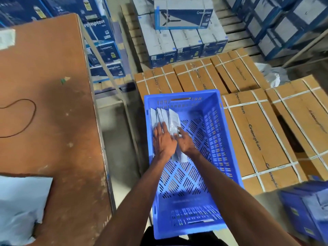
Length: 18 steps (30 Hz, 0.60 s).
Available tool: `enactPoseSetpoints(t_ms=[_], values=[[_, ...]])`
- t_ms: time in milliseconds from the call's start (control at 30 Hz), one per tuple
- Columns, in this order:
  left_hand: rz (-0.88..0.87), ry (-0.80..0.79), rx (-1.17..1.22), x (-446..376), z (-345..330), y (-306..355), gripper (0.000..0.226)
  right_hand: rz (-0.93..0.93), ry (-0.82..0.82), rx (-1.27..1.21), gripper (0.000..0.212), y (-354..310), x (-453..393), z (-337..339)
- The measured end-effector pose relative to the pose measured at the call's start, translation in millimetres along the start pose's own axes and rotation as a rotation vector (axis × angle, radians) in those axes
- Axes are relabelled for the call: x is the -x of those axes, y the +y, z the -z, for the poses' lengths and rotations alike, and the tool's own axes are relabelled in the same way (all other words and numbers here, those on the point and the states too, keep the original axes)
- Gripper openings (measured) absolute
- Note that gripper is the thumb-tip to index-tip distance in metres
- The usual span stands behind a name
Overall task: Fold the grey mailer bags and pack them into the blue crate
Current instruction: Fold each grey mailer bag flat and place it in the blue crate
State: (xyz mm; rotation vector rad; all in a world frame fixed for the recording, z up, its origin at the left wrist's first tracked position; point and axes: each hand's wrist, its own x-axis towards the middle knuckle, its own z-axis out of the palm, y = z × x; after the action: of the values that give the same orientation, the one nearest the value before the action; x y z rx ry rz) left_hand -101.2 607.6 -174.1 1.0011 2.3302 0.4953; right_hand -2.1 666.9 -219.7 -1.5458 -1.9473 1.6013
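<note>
Both bare forearms reach fwd from bottom edge into the blue perforated plastic crate [229,139], which sits on the floor beside the brown worn table [53,103]. Left hand [164,139] lies palm-down w/ fingers straight and close together, pressing flat on the folded grey plastic mailer bags [165,115] stacked against crate's left wall, far half. Right hand [184,141] is just beside it, touching the same stack; fingers look curled round the edge of the nearest grey bag, but fingertips are partly hidden behind the bag and motion-blurred, so grip not fully clear. Bag count hard to tell, approx 4 upright edges show; lower part of stack hidden under both hands. Rest of crate floor is bare lattice.

Pale blue-grey unfolded mailer pile [19,206] sits on table's near left corner, cut off by frame edge. Thin dark cable loop [26,118] on tabletop, also cut off at left. Strapped brown cardboard cartons [257,130] lie right of crate; blue-white printed boxes [184,15] stacked behind. Second blue crate [305,213] bottom right, blurred, cut off.
</note>
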Motion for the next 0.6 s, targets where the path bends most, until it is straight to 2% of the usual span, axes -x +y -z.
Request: enactPoseSetpoints(t_ms=[67,167,233,367,433,533,567,600], values=[[-0.015,0.025,0.018,-1,1,1,0.07,-0.053,-0.047,-0.082,0.079,0,-9,-6],[-0.031,0.024,0.02,-1,3,2,0.07,-0.172,-0.132,-0.215,0.043,-17,-2,-2],[-0.039,0.01,0.005,-1,5,1,0.072,-0.13,-0.117,-0.227,0.037,-21,3,0],[-0.106,-0.006,-0.119,3,4,0,0.075,0.03,-0.051,-0.094,0.046,6,-5,-9],[-0.146,-0.01,-0.176,4,1,-2,0.076,0.021,-0.01,-0.002,0.05,-5,3,-4],[-0.158,-0.017,-0.191,6,0,-3,0.072,0.062,0.02,-0.013,0.03,-10,13,3],[-0.157,-0.016,-0.187,7,1,-3,0.07,0.087,0.037,-0.005,0.029,-9,15,5],[-0.154,-0.016,-0.185,9,3,-2,0.07,0.106,0.061,0.005,0.039,-4,16,6]])
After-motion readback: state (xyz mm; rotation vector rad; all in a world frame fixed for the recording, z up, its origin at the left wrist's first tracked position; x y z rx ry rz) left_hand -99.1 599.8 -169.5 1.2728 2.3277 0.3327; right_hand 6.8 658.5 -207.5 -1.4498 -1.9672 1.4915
